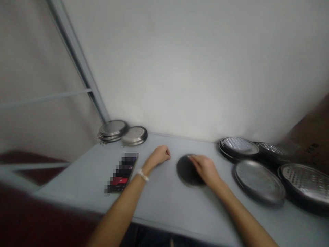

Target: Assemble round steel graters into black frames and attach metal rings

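Near the middle of the table, my right hand (205, 168) grips the rim of a dark round disc (187, 171), thumb and fingers at its far edge. The disc seems to lie flat on or just above the tabletop; my hand covers its right side. To the left, my left hand (159, 155) is curled closed over the table, apart from the disc. Anything inside its fingers is hidden. A pale bracelet (143, 175) circles the left wrist.
On the grey table (159, 199), a phone (122, 173) lies left of my left forearm. Round metal discs with dark rims (113, 127) are stacked at the back left, and more shiny, dimpled discs (259, 180) at right. A brown box (312, 130) stands beyond; a white wall (180, 68) rises behind.
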### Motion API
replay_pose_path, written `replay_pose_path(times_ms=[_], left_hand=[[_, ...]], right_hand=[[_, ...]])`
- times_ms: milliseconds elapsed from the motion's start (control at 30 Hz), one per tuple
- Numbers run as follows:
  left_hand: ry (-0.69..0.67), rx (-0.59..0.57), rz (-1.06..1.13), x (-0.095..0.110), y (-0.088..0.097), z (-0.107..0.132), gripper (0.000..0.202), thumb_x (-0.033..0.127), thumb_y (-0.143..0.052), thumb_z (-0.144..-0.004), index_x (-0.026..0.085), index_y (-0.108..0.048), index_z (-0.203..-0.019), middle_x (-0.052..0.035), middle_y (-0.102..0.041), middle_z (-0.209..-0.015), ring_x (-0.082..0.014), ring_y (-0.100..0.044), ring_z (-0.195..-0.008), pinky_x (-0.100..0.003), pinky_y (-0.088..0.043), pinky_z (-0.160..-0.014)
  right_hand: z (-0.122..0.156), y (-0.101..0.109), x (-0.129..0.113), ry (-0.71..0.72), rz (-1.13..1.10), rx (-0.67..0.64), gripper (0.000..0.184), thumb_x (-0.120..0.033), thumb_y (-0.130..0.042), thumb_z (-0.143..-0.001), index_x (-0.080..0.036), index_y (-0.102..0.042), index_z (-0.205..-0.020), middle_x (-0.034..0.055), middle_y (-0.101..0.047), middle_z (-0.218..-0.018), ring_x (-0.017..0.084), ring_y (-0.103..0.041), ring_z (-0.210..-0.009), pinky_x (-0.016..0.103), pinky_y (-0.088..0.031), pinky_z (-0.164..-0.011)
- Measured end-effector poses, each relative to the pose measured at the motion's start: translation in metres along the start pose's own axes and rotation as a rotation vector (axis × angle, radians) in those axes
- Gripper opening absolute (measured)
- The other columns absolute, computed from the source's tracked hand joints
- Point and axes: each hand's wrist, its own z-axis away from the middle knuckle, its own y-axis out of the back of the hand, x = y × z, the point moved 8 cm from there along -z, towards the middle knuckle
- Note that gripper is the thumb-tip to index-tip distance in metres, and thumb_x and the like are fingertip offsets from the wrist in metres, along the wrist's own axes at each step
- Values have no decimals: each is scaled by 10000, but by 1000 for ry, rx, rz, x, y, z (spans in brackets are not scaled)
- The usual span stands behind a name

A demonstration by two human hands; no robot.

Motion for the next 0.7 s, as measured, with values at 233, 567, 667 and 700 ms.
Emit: replay_pose_path(times_ms=[233,567,667,700], left_hand=[[-97,-51,259,23,-7,6,201,256,-740,-847,129,-708,-1000,-69,-718,-924,-190,-670,-836,-323,-550,-753],[-208,-187,745,75,-44,22,337,436,-769,-733,101,-738,-754,-41,-668,-667,-124,-573,-599,-264,-460,-621],[-178,-115,797,70,-41,19,369,469,-774,-725,102,-733,-737,-33,-652,-645,-113,-542,-574,-254,-429,-587],[-169,-93,803,68,-40,17,367,468,-773,-725,103,-733,-725,-29,-644,-626,-113,-536,-565,-252,-421,-577]], right_hand=[[0,2,-3,17,12,11,351,-321,-421,-1072,-216,-751,-1017,84,-746,-888,217,-689,-806,296,-503,-756],[1,10,-7,53,55,61,350,-295,-396,-1069,-199,-723,-1151,115,-714,-879,247,-650,-838,340,-511,-776],[1,9,-9,65,60,47,349,-301,-405,-1069,-192,-726,-1151,114,-709,-871,244,-645,-829,339,-512,-772],[0,8,-10,69,59,40,340,-301,-415,-1067,-194,-728,-1143,110,-711,-876,241,-645,-829,335,-512,-773]])
